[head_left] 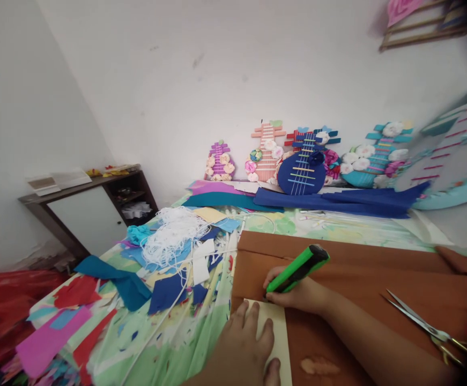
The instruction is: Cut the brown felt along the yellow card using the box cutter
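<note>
A thick green-and-black marker pen (301,269) is gripped in my right hand (293,294), tilted, with its lower end near the top edge of a cream strip of card (280,335). My left hand (244,343) lies flat on that strip with the fingers spread, pressing it against a large brown sheet (357,311). The marker's tip is hidden behind my right fingers. To the right, gold-handled scissors (432,327) rest on the brown sheet with their blades slightly apart.
White string (175,236) is heaped among coloured paper scraps (169,292) on the left of the green patterned tablecloth (193,343). Several lute-shaped crafts, one dark blue (302,169), lean along the wall behind blue strips (338,201). A low cabinet (88,209) stands beyond.
</note>
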`<act>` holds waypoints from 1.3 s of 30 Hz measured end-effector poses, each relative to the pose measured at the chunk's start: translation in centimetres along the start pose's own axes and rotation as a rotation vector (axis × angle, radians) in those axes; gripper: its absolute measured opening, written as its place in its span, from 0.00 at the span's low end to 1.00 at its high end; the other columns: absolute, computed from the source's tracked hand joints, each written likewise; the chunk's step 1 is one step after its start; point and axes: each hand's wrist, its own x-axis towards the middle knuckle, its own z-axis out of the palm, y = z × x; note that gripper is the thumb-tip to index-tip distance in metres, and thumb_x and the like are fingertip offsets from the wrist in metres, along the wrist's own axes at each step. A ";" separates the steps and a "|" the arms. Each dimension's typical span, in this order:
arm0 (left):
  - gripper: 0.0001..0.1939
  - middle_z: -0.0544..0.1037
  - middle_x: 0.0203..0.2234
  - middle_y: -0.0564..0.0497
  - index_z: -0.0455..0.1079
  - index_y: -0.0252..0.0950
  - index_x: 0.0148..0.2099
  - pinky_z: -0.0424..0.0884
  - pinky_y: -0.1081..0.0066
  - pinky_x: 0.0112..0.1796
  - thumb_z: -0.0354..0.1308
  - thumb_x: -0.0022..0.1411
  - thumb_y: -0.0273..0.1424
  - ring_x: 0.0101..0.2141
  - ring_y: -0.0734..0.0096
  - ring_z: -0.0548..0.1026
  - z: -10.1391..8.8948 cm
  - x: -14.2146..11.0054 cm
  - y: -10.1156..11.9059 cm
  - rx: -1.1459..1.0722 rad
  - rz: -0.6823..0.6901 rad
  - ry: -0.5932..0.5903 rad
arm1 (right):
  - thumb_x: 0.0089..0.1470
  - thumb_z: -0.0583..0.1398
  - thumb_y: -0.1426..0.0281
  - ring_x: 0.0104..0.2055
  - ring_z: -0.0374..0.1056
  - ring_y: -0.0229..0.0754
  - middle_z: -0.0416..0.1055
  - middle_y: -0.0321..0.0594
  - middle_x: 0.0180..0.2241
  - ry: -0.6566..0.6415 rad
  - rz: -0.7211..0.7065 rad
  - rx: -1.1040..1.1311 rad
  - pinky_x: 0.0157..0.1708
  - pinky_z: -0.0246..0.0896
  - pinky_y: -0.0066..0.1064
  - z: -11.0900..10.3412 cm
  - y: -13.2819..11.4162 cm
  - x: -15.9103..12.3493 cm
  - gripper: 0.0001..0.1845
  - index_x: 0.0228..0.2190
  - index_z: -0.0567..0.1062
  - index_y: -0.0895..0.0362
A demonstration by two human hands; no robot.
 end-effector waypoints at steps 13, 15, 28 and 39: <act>0.27 0.63 0.49 0.34 0.64 0.34 0.51 0.63 0.53 0.42 0.51 0.55 0.45 0.48 0.41 0.61 0.2 0.0 -0.1 0.029 0.007 0.021 | 0.42 0.59 0.71 0.30 0.66 0.37 0.68 0.37 0.28 -0.079 -0.115 -0.115 0.31 0.63 0.26 -0.7 0.3 0.0 0.07 0.28 0.70 0.58; 0.27 0.64 0.49 0.35 0.64 0.34 0.51 0.63 0.53 0.42 0.51 0.55 0.46 0.48 0.42 0.62 0.4 -0.1 -0.2 0.025 0.012 0.033 | 0.42 0.59 0.71 0.30 0.66 0.37 0.68 0.37 0.28 -0.094 -0.124 -0.123 0.31 0.63 0.26 -0.8 0.1 0.0 0.07 0.29 0.70 0.58; 0.27 0.62 0.50 0.33 0.63 0.34 0.52 0.63 0.52 0.43 0.50 0.56 0.46 0.48 0.40 0.61 0.3 0.1 -0.2 0.011 0.011 -0.020 | 0.42 0.59 0.72 0.32 0.67 0.39 0.70 0.36 0.30 -0.094 -0.108 -0.259 0.33 0.62 0.26 -1.1 -0.5 -0.4 0.08 0.30 0.71 0.56; 0.27 0.63 0.50 0.35 0.62 0.35 0.53 0.63 0.54 0.42 0.49 0.57 0.46 0.48 0.42 0.61 0.5 0.3 -0.6 0.017 0.025 -0.044 | 0.42 0.59 0.69 0.30 0.66 0.38 0.70 0.37 0.28 -0.054 -0.043 -0.135 0.29 0.62 0.26 -0.8 -0.2 -0.5 0.08 0.29 0.70 0.57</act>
